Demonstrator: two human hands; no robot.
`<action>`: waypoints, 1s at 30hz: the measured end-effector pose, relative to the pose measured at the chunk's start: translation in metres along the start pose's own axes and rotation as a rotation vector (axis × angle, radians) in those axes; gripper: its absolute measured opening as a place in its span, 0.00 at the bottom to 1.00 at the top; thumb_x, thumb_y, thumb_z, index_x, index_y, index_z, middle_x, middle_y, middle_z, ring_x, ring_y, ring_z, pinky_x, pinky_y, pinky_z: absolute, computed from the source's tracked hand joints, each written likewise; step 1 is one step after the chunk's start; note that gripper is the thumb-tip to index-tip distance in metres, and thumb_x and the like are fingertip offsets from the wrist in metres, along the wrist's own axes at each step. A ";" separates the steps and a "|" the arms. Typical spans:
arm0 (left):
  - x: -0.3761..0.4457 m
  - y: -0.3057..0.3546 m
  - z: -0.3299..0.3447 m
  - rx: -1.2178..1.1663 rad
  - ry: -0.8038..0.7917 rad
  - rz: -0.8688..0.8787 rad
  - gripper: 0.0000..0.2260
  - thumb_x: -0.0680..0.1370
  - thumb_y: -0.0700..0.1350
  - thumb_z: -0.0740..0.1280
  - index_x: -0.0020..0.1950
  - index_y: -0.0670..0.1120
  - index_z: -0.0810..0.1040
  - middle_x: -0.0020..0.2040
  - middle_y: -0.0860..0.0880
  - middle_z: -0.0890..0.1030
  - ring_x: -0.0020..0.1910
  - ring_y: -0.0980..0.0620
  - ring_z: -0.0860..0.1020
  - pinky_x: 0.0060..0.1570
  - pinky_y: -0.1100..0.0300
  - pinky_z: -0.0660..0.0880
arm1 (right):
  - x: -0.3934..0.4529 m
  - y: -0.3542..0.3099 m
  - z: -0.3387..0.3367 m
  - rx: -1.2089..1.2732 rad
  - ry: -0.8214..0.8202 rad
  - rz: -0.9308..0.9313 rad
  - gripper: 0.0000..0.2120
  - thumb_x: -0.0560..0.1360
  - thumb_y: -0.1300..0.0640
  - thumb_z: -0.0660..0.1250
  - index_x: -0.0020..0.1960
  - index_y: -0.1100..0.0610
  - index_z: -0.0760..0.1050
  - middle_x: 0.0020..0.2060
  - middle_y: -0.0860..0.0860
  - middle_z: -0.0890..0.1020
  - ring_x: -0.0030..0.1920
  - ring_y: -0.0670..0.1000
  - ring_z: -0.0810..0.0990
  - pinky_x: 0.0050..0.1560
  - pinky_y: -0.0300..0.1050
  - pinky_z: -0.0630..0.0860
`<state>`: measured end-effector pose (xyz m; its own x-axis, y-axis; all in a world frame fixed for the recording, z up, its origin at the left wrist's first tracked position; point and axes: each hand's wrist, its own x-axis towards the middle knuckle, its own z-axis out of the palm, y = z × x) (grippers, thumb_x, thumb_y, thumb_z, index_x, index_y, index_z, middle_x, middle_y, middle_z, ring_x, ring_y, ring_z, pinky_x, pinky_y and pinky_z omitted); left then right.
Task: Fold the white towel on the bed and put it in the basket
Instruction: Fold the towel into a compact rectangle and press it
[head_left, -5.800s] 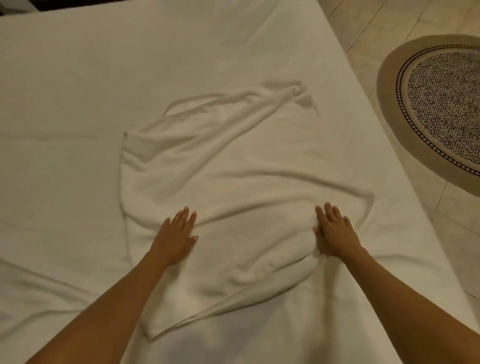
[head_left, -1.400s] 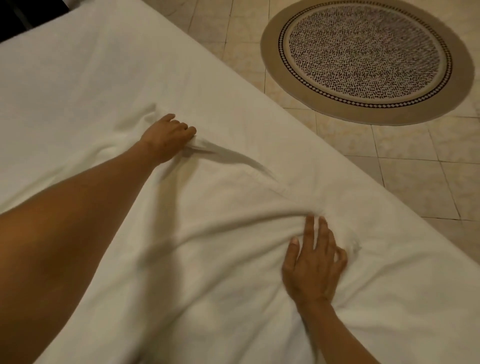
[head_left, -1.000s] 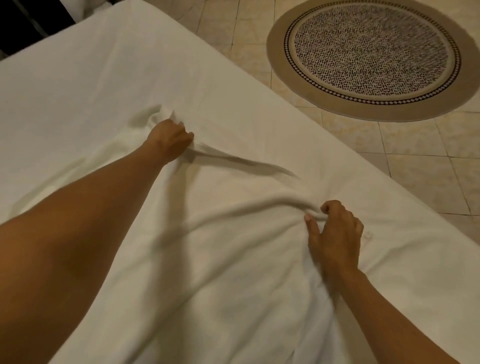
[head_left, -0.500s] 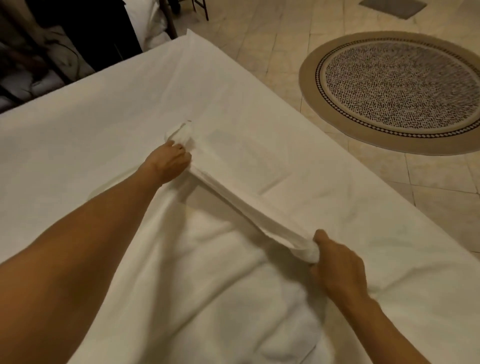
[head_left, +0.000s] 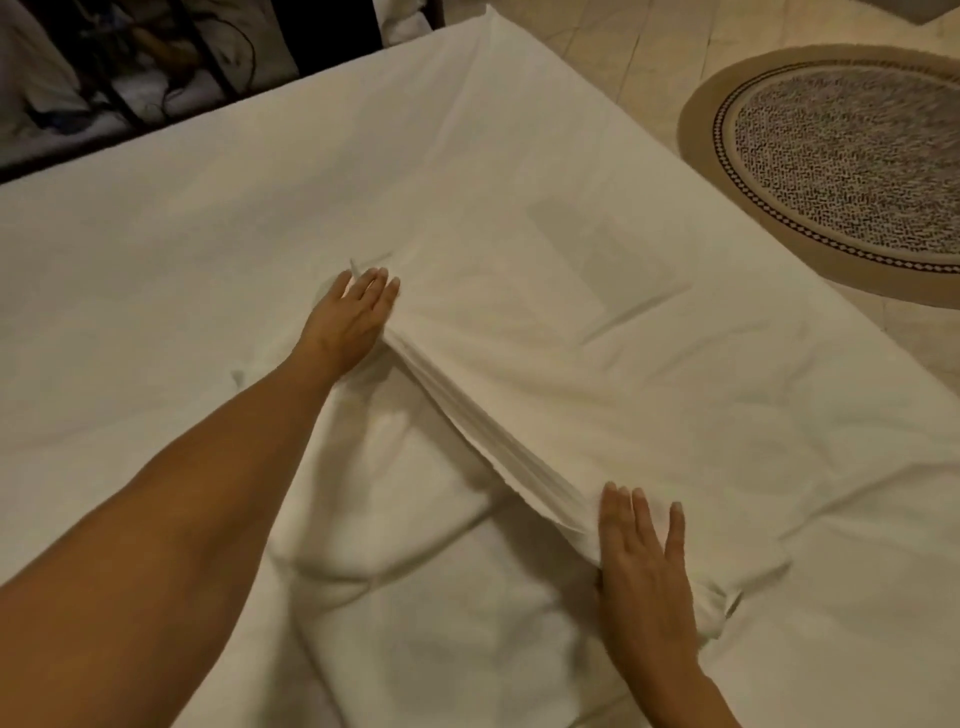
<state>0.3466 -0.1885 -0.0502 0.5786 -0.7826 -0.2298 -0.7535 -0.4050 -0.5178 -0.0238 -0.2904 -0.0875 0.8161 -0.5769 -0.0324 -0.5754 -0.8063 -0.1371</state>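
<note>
White terry-cloth towel (head_left: 415, 587) lay spread on the white-sheeted bed (head_left: 208, 234), near the bed's right edge, w/ one long edge drawn taut in a straight raised ridge running from upper left to lower right. Rest of towel sat rumpled below the ridge, nearer the person; several creases visible. No fold completed, judged from lie of cloth.

Left hand (head_left: 353, 319) was at far end of ridge, fingers extended and together, palm down on the cloth; thumb side hidden, so cannot tell whether a corner was pinched beneath. Right hand (head_left: 641, 561) was at near end, fingers straight and slightly spread, pressing flat on towel; edge appeared tucked under the palm, grip not confirmable. Hands well apart, one at each end of the edge – prob. to keep the edge straight and tensioned so the fold line stays square.

Bed sheet beyond ridge smooth, faint rectangular shadow patch noted. Round patterned woven rug w/ tan border (head_left: 841, 161) on tiled floor (head_left: 649, 47) right of bed. Dark metal frame (head_left: 130, 78) beyond the far edge of the bed. Basket not in view
</note>
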 end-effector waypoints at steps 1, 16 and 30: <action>-0.013 -0.001 0.010 -0.035 -0.005 -0.019 0.24 0.82 0.38 0.46 0.77 0.39 0.45 0.78 0.40 0.50 0.78 0.45 0.50 0.75 0.49 0.50 | -0.010 -0.013 0.002 -0.014 -0.003 0.032 0.31 0.59 0.73 0.60 0.63 0.72 0.72 0.58 0.66 0.79 0.60 0.65 0.78 0.71 0.59 0.46; -0.128 -0.087 0.077 -0.121 -0.017 -0.022 0.27 0.80 0.33 0.50 0.78 0.40 0.46 0.78 0.42 0.53 0.77 0.46 0.54 0.74 0.50 0.53 | -0.119 -0.176 0.034 0.116 0.029 0.024 0.30 0.63 0.67 0.48 0.64 0.68 0.65 0.55 0.67 0.81 0.54 0.63 0.82 0.68 0.48 0.58; -0.162 -0.057 0.108 -0.431 -0.169 -0.123 0.28 0.79 0.34 0.53 0.78 0.41 0.46 0.79 0.43 0.47 0.78 0.47 0.49 0.75 0.50 0.49 | -0.158 -0.221 0.052 0.352 -0.259 -0.025 0.29 0.80 0.42 0.44 0.62 0.54 0.77 0.59 0.55 0.81 0.55 0.51 0.82 0.45 0.40 0.80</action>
<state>0.3295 0.0122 -0.0723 0.6877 -0.6428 -0.3374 -0.7161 -0.6771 -0.1694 -0.0223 -0.0143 -0.1035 0.8418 -0.4700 -0.2654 -0.5387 -0.7002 -0.4685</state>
